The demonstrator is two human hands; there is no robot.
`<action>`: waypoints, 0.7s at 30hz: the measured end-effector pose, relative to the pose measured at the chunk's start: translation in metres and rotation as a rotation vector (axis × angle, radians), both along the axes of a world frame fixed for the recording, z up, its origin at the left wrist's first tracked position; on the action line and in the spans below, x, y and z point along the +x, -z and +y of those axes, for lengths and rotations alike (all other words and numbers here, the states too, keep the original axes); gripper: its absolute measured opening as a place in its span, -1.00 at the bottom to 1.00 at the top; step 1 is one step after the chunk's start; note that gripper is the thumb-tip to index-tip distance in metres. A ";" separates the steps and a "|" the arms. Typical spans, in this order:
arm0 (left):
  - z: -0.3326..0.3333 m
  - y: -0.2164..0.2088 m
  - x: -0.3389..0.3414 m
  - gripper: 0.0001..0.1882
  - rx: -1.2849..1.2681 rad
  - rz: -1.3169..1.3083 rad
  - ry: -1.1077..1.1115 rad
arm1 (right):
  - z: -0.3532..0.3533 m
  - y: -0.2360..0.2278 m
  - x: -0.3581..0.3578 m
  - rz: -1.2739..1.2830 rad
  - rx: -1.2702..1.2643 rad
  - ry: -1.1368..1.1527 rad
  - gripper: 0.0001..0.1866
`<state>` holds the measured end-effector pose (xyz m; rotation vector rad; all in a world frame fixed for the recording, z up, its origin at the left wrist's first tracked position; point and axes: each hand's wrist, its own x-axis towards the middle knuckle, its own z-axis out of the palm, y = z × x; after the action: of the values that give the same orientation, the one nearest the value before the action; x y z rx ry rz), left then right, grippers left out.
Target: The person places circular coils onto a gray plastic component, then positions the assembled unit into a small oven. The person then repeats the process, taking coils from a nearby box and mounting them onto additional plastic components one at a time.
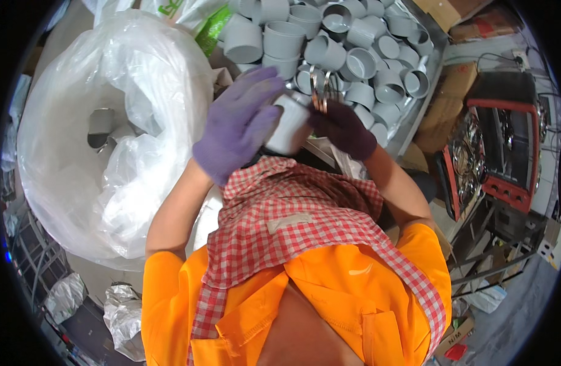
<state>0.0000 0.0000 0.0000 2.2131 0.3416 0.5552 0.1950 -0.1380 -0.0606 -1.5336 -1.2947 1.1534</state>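
Two gloved hands frame one pale grey cup (289,127), upper centre of the frame.
Head view: the left hand (241,122) grips the cup from the left; the right hand (346,129), at its right side, pinches thin coppery metal strips (320,91). Darker grey cups (387,85) crowd the upper right, a clear plastic bag (54,183) fills the left, and a red-framed toaster oven (506,189) stands open far right.

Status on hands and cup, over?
Left hand against cup. Right hand at cup's right side, metal loops by its fingers. Cup pile beyond; no visible blockage.
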 end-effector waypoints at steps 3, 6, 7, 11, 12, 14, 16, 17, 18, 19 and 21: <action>-0.016 -0.001 0.018 -0.59 0.006 0.098 0.179 | -0.035 -0.018 -0.015 0.294 -0.037 -0.080 -0.77; -0.027 0.004 0.018 -0.64 0.100 0.039 0.256 | -0.057 -0.019 -0.020 0.398 -0.176 -0.189 -0.74; -0.025 0.002 0.019 -0.65 0.168 -0.008 0.264 | -0.057 -0.022 -0.020 0.425 -0.204 -0.261 -0.73; -0.026 0.016 -0.002 -0.71 0.215 0.057 0.327 | -0.054 -0.012 -0.027 0.297 -0.057 -0.309 -0.71; -0.028 0.015 -0.009 -0.73 0.282 0.021 0.263 | -0.055 -0.010 -0.030 0.347 -0.062 -0.231 -0.71; -0.029 0.015 -0.023 -0.71 0.321 -0.022 0.194 | -0.060 -0.010 -0.039 0.443 -0.071 -0.072 -0.71; -0.038 0.020 -0.038 -0.64 0.333 -0.059 0.126 | -0.066 -0.018 -0.046 0.461 -0.226 0.001 -0.71; -0.040 0.027 -0.044 -0.64 0.298 -0.045 0.151 | -0.067 -0.021 -0.049 0.468 -0.304 0.038 -0.71; -0.041 0.033 -0.049 -0.63 0.265 -0.033 0.175 | -0.068 -0.020 -0.054 0.446 -0.282 0.075 -0.73; -0.043 0.036 -0.052 -0.63 0.233 -0.020 0.200 | -0.068 -0.018 -0.058 0.423 -0.259 0.112 -0.74; -0.049 0.040 -0.053 -0.71 0.014 0.008 0.191 | -0.068 -0.018 -0.063 0.383 -0.265 0.160 -0.76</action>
<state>-0.0532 -0.0491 -0.0397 2.2319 0.1286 0.4467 0.1315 -0.2063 -0.0426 -1.4759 -0.7751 1.4706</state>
